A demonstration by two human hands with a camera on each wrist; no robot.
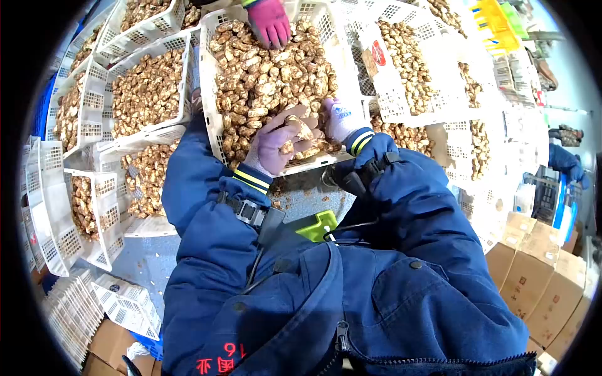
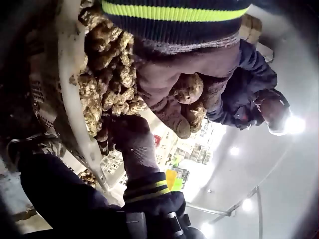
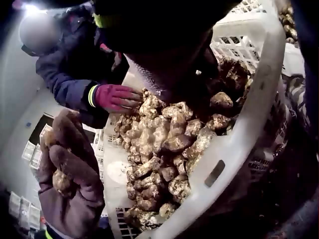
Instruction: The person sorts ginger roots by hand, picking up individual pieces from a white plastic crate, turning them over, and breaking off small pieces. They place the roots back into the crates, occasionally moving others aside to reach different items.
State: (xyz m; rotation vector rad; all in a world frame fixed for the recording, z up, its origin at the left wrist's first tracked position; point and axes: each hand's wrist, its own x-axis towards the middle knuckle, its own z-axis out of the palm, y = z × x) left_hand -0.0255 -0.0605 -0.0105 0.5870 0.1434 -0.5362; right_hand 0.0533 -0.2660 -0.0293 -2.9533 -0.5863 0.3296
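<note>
A white plastic crate [image 1: 210,94] heaped with brown mushrooms [image 1: 269,75] stands in front of me. At its near rim my left hand [image 1: 282,141], in a purple glove, grips a few mushrooms [image 1: 300,128]; they also show in its curled fingers [image 2: 172,107] as mushrooms [image 2: 187,88] and in the right wrist view [image 3: 60,181]. My right hand [image 1: 338,119], in a white glove, reaches into the pile just to the right. Its fingertips are buried among the mushrooms [image 3: 174,129], so its hold is hidden.
Another person's pink-gloved hand [image 1: 269,22] rests on the far end of the same crate [image 3: 234,144]. More mushroom-filled white crates [image 1: 147,88] crowd the left and right [image 1: 407,56]. Cardboard boxes [image 1: 545,269] are stacked at the lower right, empty trays [image 1: 125,304] at the lower left.
</note>
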